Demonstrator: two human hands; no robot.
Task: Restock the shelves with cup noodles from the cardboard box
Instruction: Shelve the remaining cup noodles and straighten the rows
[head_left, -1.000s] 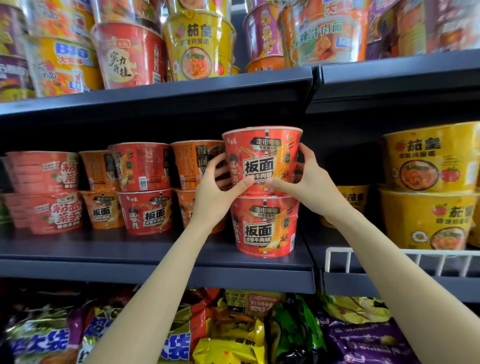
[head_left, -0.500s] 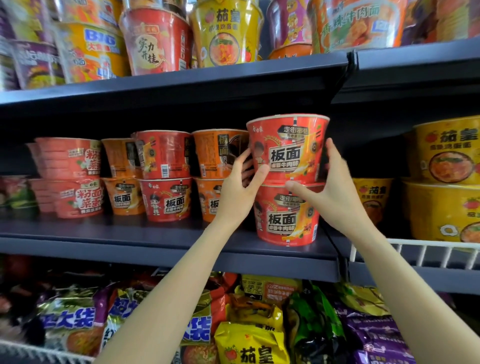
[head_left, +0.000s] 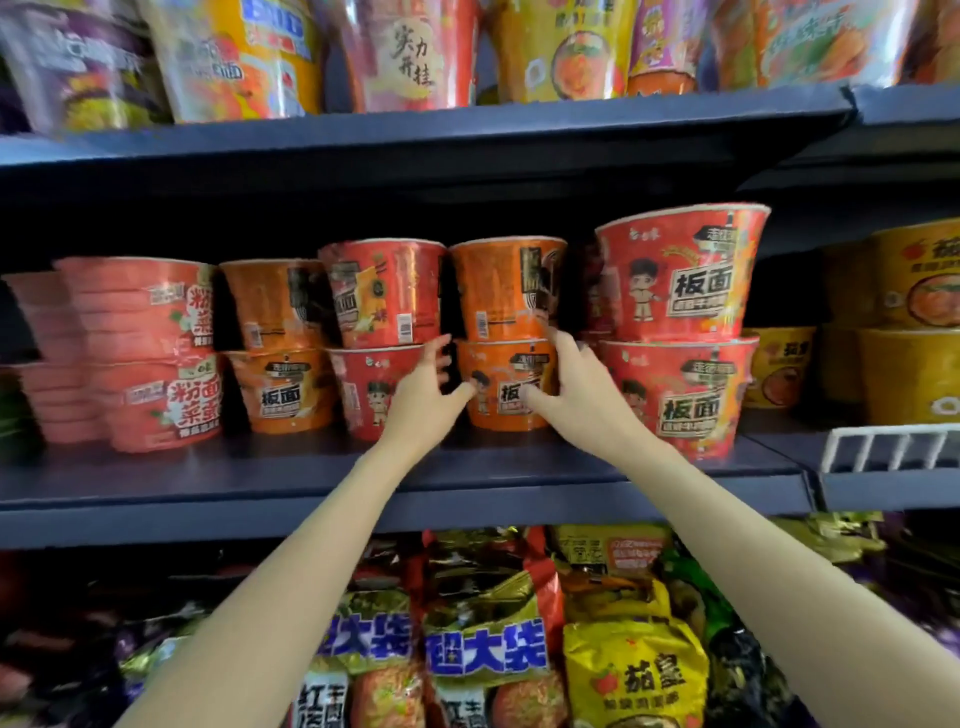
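Two red cup noodles are stacked at the right end of the middle shelf (head_left: 311, 483), the upper red cup (head_left: 680, 270) on the lower red cup (head_left: 685, 395); no hand touches them. Left of that stack an upper orange cup (head_left: 506, 291) sits on a lower orange cup (head_left: 506, 364). My left hand (head_left: 426, 400) is at the lower orange cup's left side and my right hand (head_left: 571, 400) at its right side, fingers spread. Motion blur hides whether they press on it. The cardboard box is out of view.
More red, orange and pink cups (head_left: 145, 312) fill the shelf to the left. Yellow cups (head_left: 914, 280) stand on the right behind a white wire divider (head_left: 893, 447). The upper shelf (head_left: 415, 140) hangs close overhead. Bagged noodles (head_left: 483, 644) lie below.
Both hands have let go of the upper red cup, which stays on its stack, and moved left and down to the lower orange cup. The view has shifted left.
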